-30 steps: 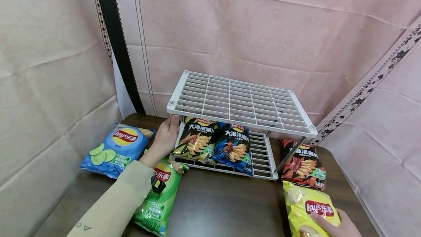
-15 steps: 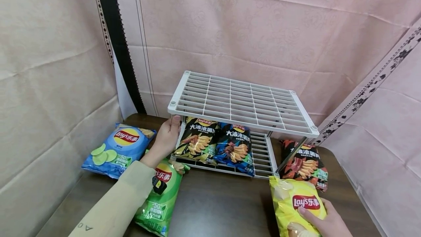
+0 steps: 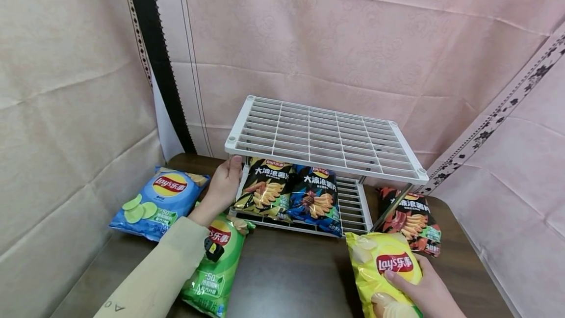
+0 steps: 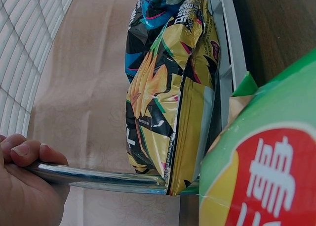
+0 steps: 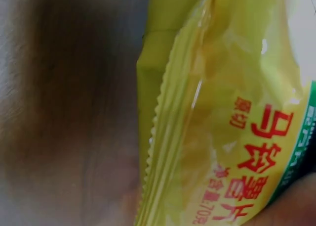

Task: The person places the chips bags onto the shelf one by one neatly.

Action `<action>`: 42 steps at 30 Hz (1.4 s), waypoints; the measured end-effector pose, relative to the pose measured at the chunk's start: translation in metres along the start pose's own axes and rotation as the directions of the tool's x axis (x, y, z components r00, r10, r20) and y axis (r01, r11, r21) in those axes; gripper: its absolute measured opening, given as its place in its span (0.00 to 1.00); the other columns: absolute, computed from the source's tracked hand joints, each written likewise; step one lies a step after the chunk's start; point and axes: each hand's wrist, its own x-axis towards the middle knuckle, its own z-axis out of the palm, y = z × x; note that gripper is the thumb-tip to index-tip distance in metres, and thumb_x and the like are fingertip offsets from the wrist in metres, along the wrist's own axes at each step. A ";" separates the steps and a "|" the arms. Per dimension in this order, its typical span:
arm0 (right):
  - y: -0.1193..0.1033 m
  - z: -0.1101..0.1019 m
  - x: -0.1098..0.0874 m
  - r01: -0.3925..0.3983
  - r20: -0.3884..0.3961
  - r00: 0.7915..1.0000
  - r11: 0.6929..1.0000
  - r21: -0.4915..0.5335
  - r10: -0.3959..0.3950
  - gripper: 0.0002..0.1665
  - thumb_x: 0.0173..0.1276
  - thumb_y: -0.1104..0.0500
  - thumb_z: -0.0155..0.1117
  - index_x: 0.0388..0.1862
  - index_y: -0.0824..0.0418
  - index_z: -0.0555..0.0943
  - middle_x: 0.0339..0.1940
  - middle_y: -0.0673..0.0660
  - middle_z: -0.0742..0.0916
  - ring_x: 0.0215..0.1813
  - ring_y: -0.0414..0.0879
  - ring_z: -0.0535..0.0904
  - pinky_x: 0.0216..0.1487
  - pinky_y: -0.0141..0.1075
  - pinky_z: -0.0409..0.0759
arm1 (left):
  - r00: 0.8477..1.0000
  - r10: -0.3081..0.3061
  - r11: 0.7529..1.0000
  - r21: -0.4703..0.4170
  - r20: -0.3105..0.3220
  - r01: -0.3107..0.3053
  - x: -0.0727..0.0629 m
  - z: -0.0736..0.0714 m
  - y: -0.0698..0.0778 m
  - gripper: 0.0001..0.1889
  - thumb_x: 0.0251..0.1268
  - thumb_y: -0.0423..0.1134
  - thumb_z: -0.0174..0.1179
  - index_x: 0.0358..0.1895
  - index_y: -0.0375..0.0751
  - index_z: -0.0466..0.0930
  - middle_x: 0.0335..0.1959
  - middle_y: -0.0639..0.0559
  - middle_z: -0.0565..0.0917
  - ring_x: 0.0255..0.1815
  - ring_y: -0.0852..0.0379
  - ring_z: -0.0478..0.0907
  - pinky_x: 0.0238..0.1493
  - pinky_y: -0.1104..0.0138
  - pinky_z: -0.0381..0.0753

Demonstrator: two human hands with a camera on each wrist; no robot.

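My left hand (image 3: 224,184) grips the metal post (image 4: 98,175) at the front left of a white two-tier rack (image 3: 318,136), its fingers curled round the post just under the top shelf. In my right hand (image 3: 423,286) is a yellow bag of chips (image 3: 381,271), thumb on its front, in front of the rack's right end. The right wrist view shows the bag's crimped seam and red lettering close up. On the lower shelf, a black-and-gold chip bag (image 3: 266,188) leans beside a black-and-blue chip bag (image 3: 315,200); the shelf's slats show to their right.
A blue chip bag (image 3: 165,200) lies at the table's left. Below the left forearm is a green chip bag (image 3: 216,269), partly covered by the sleeve. A red-and-black chip bag (image 3: 410,222) lies right of the rack. Pink cloth (image 3: 344,38) hangs behind the table (image 3: 287,278).
My right hand has carried the yellow bag of chips leftward and slightly up, from in front of the red-and-black bag towards the rack. The left hand stays on the post.
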 end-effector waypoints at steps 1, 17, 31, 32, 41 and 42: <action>-0.002 0.001 0.000 0.008 -0.002 1.000 1.000 -0.001 -0.008 0.63 0.56 0.32 0.68 0.70 0.70 0.48 0.48 0.66 0.78 0.38 0.48 0.79 0.35 0.41 0.80 | 1.000 0.002 1.000 0.002 -0.002 -0.002 0.000 0.000 0.000 0.30 0.79 0.58 0.29 0.23 0.40 0.63 0.15 0.47 0.63 0.11 0.55 0.56 0.14 0.64 0.56; -0.043 0.018 -0.006 0.164 -0.042 0.986 0.986 -0.006 -0.164 0.59 0.56 0.36 0.72 0.71 0.64 0.52 0.51 0.65 0.78 0.44 0.50 0.78 0.37 0.39 0.78 | 1.000 0.002 1.000 0.010 -0.014 -0.002 -0.001 0.000 0.001 0.29 0.79 0.57 0.28 0.24 0.40 0.63 0.15 0.47 0.63 0.11 0.55 0.56 0.14 0.64 0.56; -0.089 0.035 0.009 0.321 -0.087 0.946 0.938 0.128 -0.312 0.56 0.55 0.37 0.73 0.71 0.59 0.54 0.50 0.63 0.78 0.41 0.49 0.80 0.35 0.40 0.81 | 1.000 -0.006 1.000 0.009 -0.021 0.007 -0.001 0.002 -0.002 0.29 0.79 0.57 0.28 0.23 0.40 0.62 0.15 0.47 0.62 0.11 0.54 0.56 0.14 0.64 0.55; -0.092 0.035 0.011 0.330 -0.097 0.943 0.934 0.136 -0.319 0.56 0.55 0.36 0.73 0.72 0.58 0.54 0.50 0.64 0.78 0.41 0.50 0.80 0.36 0.40 0.81 | 1.000 -0.007 1.000 0.009 -0.022 0.007 -0.002 0.002 -0.003 0.29 0.79 0.57 0.28 0.23 0.40 0.62 0.15 0.47 0.62 0.11 0.55 0.56 0.14 0.64 0.55; -0.125 0.027 0.032 0.307 -0.160 0.948 0.927 0.214 -0.277 0.61 0.56 0.29 0.66 0.75 0.57 0.48 0.53 0.64 0.74 0.41 0.51 0.80 0.35 0.41 0.82 | 1.000 0.006 1.000 0.001 -0.012 -0.006 0.001 0.002 -0.004 0.29 0.79 0.56 0.30 0.22 0.40 0.62 0.13 0.47 0.61 0.09 0.57 0.55 0.13 0.64 0.55; -0.128 0.026 0.035 0.305 -0.165 0.948 0.927 0.219 -0.273 0.62 0.56 0.28 0.65 0.75 0.57 0.48 0.54 0.63 0.73 0.42 0.51 0.80 0.35 0.41 0.82 | 1.000 0.005 1.000 -0.003 -0.011 -0.005 0.001 0.002 -0.003 0.29 0.79 0.56 0.30 0.21 0.40 0.62 0.13 0.47 0.61 0.09 0.57 0.54 0.13 0.64 0.54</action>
